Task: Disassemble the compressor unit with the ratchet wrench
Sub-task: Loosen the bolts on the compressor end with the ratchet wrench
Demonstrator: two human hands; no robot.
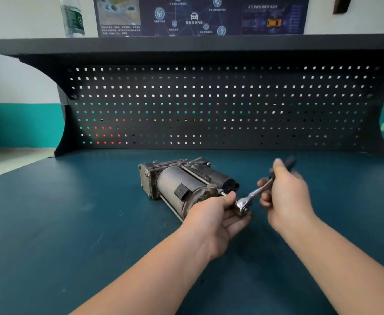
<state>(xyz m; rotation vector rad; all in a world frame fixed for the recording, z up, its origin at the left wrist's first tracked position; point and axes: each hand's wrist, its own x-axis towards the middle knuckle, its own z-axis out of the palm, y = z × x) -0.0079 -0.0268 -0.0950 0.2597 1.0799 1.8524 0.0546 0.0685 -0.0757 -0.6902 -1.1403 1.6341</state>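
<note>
Compressor unit (182, 183) lies on its side on the teal tabletop (73, 223), before the pegboard. Left hand (213, 214) curls round the ratchet wrench (252, 196) head, at a bolt on the unit's near end. Right hand (286, 196), blurred, seems to have its grip closed round the wrench handle.

We see the compressor unit (182, 185) in dull grey metal, its casing scuffed and grimy, with a matt black plastic block on its side. The ratchet wrench (252, 196) gleams, polished chrome at the head, darker at the blurred grip. The benchtop (73, 223) looks matt teal, lightly marked. Behind it, the pegboard (209, 110) is matt black perforated metal.
</note>
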